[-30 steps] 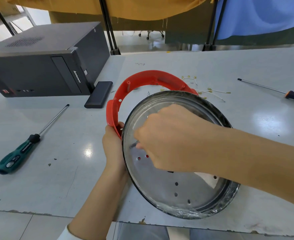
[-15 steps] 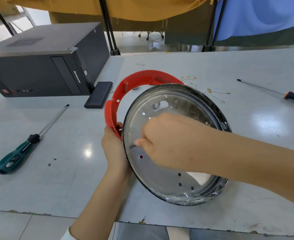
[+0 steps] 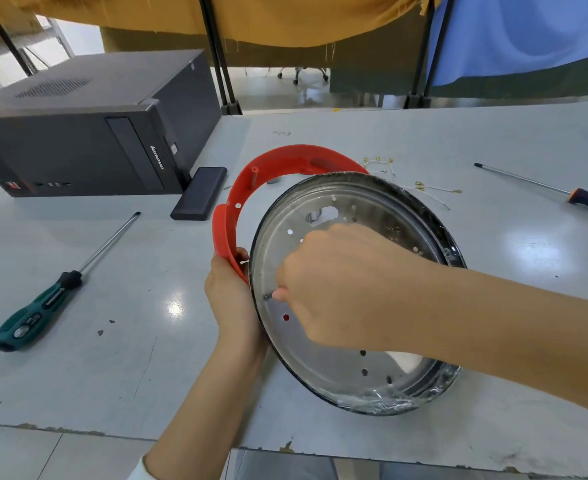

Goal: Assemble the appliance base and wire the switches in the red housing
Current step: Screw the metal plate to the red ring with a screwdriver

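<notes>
1. the left hand (image 3: 231,292) grips the edge where the red housing (image 3: 251,188) meets the metal base pan (image 3: 337,358), holding both tilted above the table (image 3: 493,237)
2. the right hand (image 3: 334,289) pinches a small screw (image 3: 267,296) at a hole near the pan's left rim
3. judged early: other holes look unfilled, loose wires (image 3: 431,190) lie beyond the pan, and no switches are visible

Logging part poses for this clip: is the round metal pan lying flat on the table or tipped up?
Tipped up. The metal pan leans on its near rim, its far edge raised over the red housing; the left hand steadies both.
</notes>
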A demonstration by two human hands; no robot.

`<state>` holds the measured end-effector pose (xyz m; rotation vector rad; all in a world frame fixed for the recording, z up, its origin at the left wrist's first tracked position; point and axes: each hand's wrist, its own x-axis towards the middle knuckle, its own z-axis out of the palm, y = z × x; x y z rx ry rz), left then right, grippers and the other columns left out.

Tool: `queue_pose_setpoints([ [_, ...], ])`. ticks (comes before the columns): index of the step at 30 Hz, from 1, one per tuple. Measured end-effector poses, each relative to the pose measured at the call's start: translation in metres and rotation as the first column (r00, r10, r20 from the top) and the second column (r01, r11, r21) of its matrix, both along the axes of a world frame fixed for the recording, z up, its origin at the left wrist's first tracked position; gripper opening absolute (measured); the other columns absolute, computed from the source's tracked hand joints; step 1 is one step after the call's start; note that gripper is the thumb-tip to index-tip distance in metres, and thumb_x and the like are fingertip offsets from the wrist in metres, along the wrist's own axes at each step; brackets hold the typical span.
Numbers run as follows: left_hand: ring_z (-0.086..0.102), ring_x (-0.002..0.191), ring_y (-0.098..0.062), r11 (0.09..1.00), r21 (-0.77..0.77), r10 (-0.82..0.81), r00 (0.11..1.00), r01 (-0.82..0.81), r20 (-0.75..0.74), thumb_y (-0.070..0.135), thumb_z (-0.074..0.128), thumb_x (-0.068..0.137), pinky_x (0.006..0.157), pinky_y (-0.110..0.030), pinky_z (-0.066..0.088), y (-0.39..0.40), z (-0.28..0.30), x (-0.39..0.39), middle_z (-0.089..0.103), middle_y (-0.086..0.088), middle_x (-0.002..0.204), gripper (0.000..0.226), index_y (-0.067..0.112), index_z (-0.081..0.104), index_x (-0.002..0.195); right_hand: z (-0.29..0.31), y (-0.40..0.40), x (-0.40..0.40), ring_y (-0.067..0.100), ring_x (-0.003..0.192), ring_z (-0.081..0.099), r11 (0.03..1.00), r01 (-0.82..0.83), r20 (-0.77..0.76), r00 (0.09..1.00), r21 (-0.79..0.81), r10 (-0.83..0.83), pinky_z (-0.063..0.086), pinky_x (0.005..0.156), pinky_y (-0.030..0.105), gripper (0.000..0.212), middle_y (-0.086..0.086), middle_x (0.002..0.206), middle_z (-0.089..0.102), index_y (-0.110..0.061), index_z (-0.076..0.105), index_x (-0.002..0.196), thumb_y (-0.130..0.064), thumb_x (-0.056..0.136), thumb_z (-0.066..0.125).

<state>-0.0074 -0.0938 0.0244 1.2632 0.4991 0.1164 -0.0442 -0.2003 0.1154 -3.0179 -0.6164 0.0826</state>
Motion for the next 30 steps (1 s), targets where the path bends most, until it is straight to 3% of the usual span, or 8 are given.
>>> queue_pose_setpoints([
  [6,0.031,0.036,-0.011,1.000,0.017,0.006,1.000,-0.007,0.021,0.027,0.036,0.093,0.038,-0.022,0.027,-0.003,0.005,-0.002,0.034,0.009,0.040,0.053,0.027,0.042,0.040,0.012,-0.002,-0.012,0.011,0.051,0.038,0.980,0.088,-0.089,0.993,0.181,-0.073,0.042,0.061,0.028,0.036,-0.007,0.055,0.041,-0.019,0.041,0.057,-0.028,0.090,0.052],
  [12,0.030,0.035,-0.008,0.998,0.043,0.047,0.998,-0.049,0.050,0.022,0.036,0.095,0.033,-0.014,0.025,-0.004,0.007,-0.006,0.033,0.012,0.040,0.041,0.024,0.037,0.054,0.017,-0.003,-0.018,0.015,0.042,0.029,0.921,0.219,-0.188,0.968,0.323,-0.164,0.020,0.042,0.023,0.046,-0.002,0.046,0.029,-0.014,0.028,0.052,-0.022,0.088,0.055],
  [16,0.031,0.041,-0.010,0.997,0.047,0.060,0.997,-0.062,0.056,0.022,0.035,0.093,0.043,-0.022,0.029,-0.005,0.008,-0.007,0.033,0.011,0.043,0.039,0.024,0.039,0.054,0.008,-0.007,-0.014,0.016,0.040,0.027,0.859,0.321,-0.251,0.939,0.399,-0.234,0.024,0.043,0.022,0.049,-0.003,0.042,0.026,-0.012,0.030,0.049,-0.025,0.088,0.057],
  [18,0.031,0.046,-0.014,0.998,0.020,0.055,0.997,-0.056,0.059,0.022,0.035,0.093,0.050,-0.029,0.027,-0.005,0.008,-0.007,0.034,0.008,0.045,0.038,0.024,0.041,0.055,0.003,-0.011,-0.012,0.015,0.038,0.029,0.831,0.363,-0.302,0.920,0.422,-0.249,0.027,0.044,0.021,0.041,-0.004,0.036,0.027,-0.007,0.050,0.054,-0.027,0.089,0.057],
  [20,0.031,0.048,-0.016,0.999,0.008,0.047,0.997,-0.047,0.064,0.022,0.035,0.092,0.051,-0.031,0.028,-0.005,0.009,-0.008,0.035,0.006,0.047,0.038,0.024,0.042,0.055,0.005,-0.014,-0.010,0.014,0.037,0.032,0.830,0.364,-0.321,0.916,0.422,-0.239,0.031,0.045,0.020,0.032,-0.006,0.033,0.031,-0.004,0.068,0.079,-0.031,0.090,0.055],
  [22,0.033,0.047,-0.015,0.999,0.021,0.035,0.997,-0.037,0.066,0.022,0.035,0.093,0.048,-0.027,0.031,-0.005,0.011,-0.007,0.036,0.006,0.047,0.035,0.022,0.047,0.060,0.011,-0.017,-0.008,0.013,0.038,0.037,0.867,0.319,-0.310,0.928,0.383,-0.204,0.033,0.043,0.018,0.034,-0.004,0.038,0.037,-0.008,0.071,0.091,-0.037,0.091,0.053],
  [26,0.034,0.046,-0.016,1.000,0.011,-0.011,1.000,0.011,0.026,0.025,0.036,0.092,0.048,-0.027,0.031,-0.003,0.017,-0.002,0.038,0.004,0.049,0.032,0.020,0.049,0.063,0.029,-0.024,-0.005,0.011,0.041,0.039,0.960,0.171,-0.205,0.971,0.223,-0.126,0.032,0.042,0.020,0.047,-0.005,0.043,0.039,-0.010,0.070,0.087,-0.050,0.093,0.045],
  [30,0.034,0.040,-0.013,1.000,-0.005,-0.018,1.000,0.018,-0.014,0.026,0.038,0.093,0.048,-0.028,0.030,0.005,0.017,0.002,0.039,0.008,0.042,0.039,0.024,0.046,0.055,0.041,-0.041,0.002,0.006,0.038,0.043,0.967,0.172,-0.185,0.973,0.187,-0.137,0.028,0.046,0.024,0.052,-0.006,0.039,0.042,-0.011,0.062,0.075,-0.054,0.094,0.038],
])
